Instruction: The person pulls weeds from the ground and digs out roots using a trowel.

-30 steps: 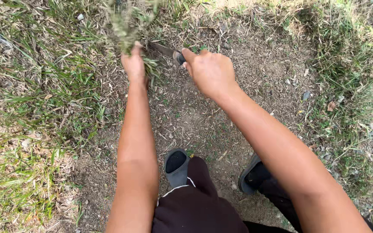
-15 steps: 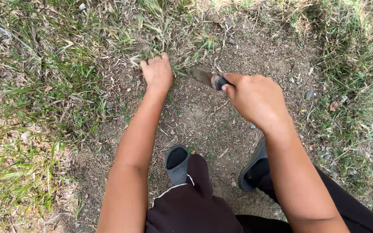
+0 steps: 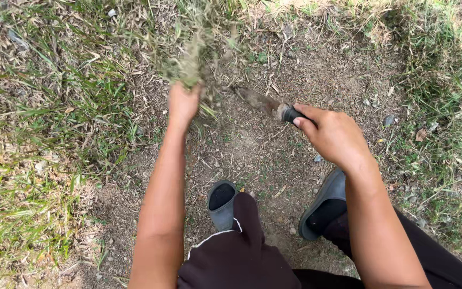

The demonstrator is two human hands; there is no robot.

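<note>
My left hand (image 3: 183, 104) is closed around a tuft of green and dry grass (image 3: 191, 61) that sticks up, blurred, above the fist. My right hand (image 3: 335, 136) grips the black handle of a knife (image 3: 266, 104); its dirty blade points up and left, low over bare soil just right of the grass tuft. Both arms reach forward over a patch of scraped earth (image 3: 252, 150).
I crouch with my two grey slip-on shoes (image 3: 223, 203) (image 3: 324, 206) on the bare ground and dark trousers (image 3: 241, 257) below. Thick grass (image 3: 44, 123) lies to the left and along the top. More grass, dry leaves and small stones (image 3: 389, 120) lie to the right.
My left hand went from resting flat on the ground to gripping a grass tuft and lifting it. The right hand with the knife stayed close beside it.
</note>
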